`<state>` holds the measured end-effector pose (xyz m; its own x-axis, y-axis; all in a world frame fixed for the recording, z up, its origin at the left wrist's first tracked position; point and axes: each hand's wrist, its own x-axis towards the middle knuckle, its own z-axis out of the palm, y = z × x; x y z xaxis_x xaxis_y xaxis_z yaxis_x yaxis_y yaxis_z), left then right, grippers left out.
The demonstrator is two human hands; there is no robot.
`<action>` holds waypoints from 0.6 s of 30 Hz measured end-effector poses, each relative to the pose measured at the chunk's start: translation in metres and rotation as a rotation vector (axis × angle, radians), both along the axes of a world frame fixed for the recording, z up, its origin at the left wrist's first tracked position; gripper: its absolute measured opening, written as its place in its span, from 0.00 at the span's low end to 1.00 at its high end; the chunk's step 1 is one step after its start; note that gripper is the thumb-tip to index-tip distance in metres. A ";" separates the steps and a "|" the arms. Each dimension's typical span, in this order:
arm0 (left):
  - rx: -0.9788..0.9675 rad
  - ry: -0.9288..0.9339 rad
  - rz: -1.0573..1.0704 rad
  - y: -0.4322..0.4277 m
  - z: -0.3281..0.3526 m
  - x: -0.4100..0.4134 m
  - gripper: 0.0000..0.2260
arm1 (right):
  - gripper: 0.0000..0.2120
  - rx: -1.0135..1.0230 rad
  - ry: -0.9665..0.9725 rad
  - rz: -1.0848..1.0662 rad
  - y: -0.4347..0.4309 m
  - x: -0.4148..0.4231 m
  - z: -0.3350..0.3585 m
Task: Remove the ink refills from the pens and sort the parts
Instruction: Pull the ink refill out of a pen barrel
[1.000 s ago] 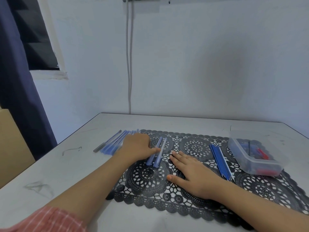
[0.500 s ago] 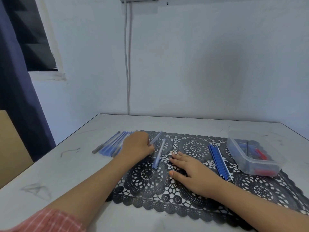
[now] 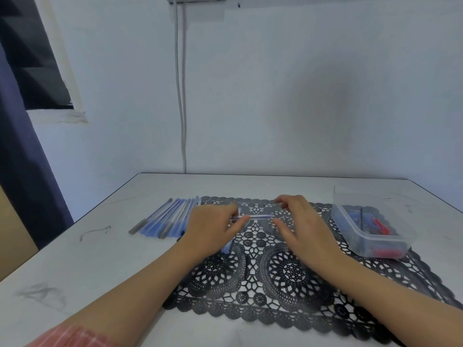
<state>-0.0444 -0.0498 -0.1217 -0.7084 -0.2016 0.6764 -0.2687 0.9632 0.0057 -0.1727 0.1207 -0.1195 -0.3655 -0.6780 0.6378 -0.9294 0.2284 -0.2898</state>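
Note:
My left hand [image 3: 213, 229] pinches a blue pen [image 3: 258, 217] and holds it level just above the black lace mat [image 3: 275, 286]. My right hand [image 3: 303, 226] hovers at the pen's right end, its thumb and fingers spread apart around the tip without closing on it. A second blue pen [image 3: 226, 249] lies on the mat, mostly hidden under my left hand. A row of several blue pens [image 3: 170, 219] lies on the table left of the mat. My right hand hides the blue refills that lay on the mat.
A clear plastic container [image 3: 368, 234] holding red and blue pen parts stands on the mat's right side. The white table [image 3: 75, 271] meets the wall behind, with a cable running down it. A dark curtain hangs at far left.
My left hand picked one pen up off the mat and turned it level. My right hand lifted from the mat and moved up to the pen's right end.

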 end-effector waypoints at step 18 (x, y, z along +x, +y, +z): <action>-0.110 0.049 -0.077 0.001 -0.013 -0.004 0.28 | 0.16 -0.017 0.526 0.096 -0.002 -0.016 0.000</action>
<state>-0.0482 -0.0484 -0.1350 -0.6847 -0.0704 0.7254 -0.1957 0.9765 -0.0900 -0.1890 0.1189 -0.1193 0.0697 -0.6805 0.7294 -0.9668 0.1343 0.2176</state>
